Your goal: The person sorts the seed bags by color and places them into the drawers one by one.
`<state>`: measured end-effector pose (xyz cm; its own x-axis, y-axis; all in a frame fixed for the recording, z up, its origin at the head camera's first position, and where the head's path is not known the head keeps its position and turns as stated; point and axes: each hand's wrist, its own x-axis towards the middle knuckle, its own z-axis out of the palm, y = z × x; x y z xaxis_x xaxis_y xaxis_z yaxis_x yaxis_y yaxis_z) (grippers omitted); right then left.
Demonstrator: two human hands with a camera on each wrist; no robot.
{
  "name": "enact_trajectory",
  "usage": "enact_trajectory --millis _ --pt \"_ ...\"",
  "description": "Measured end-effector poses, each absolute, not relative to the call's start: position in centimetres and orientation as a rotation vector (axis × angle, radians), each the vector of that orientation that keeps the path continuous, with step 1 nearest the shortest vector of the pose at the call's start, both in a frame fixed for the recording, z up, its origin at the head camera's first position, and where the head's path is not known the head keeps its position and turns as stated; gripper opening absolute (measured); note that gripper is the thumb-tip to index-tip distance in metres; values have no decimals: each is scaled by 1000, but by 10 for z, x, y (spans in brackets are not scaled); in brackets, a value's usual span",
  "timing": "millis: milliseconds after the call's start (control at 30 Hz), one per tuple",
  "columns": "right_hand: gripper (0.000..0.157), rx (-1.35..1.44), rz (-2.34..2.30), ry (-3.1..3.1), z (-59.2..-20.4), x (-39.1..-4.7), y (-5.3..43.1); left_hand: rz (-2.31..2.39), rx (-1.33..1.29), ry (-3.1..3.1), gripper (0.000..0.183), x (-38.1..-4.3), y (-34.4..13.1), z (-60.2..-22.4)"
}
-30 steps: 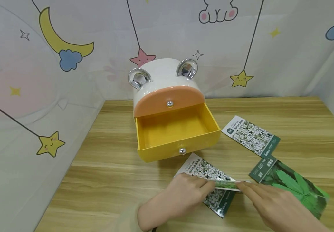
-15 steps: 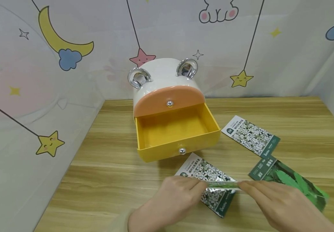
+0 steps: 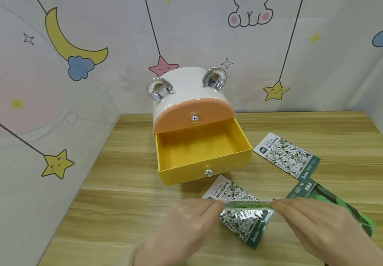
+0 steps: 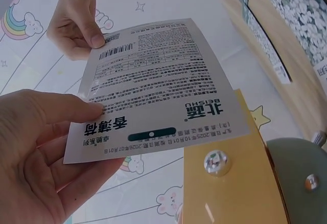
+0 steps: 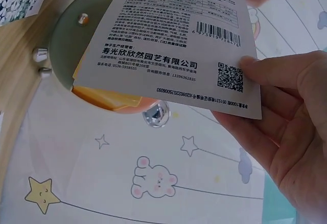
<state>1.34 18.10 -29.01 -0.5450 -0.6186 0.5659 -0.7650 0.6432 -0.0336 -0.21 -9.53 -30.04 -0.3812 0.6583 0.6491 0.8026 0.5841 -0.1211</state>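
Note:
Both hands hold one seed packet [image 3: 248, 205] by its opposite ends, seen nearly edge-on in the head view. Its printed white back, with a barcode and small text, fills much of the left wrist view. My left hand [image 3: 184, 225] pinches one end between thumb and fingers. At the other end my right hand [image 3: 321, 221] pinches the corner near the QR code. Under the held packet, a white-flower seed packet [image 3: 241, 225] lies on the table, partly covered in the head view. A green-leaf seed packet [image 3: 305, 190] is half hidden behind my right hand.
A white frog-shaped box [image 3: 191, 85] with an orange upper drawer front stands at the back. Its yellow lower drawer [image 3: 206, 168] is pulled out with nothing inside. Another white-flower packet [image 3: 287, 153] lies right of it on the wooden table [image 3: 111, 192], before a patterned cloth [image 3: 324, 59].
My left hand has slid left and toward the person, so more of the held packet shows between the hands. The packet has risen slightly. The box and lying packets stay put.

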Motion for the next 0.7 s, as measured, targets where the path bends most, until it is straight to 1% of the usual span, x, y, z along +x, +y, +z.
enact_trajectory --millis 233,500,700 --pt "43 1069 402 -2121 -288 6 177 -330 -1109 -2084 26 -3 -99 -293" --pt "41 1086 396 -2087 -280 5 175 -325 -1098 -2054 27 1 -105 -285" --pt "39 1085 406 -2065 -283 1 177 -324 -1085 -1964 24 -1 -107 -278"
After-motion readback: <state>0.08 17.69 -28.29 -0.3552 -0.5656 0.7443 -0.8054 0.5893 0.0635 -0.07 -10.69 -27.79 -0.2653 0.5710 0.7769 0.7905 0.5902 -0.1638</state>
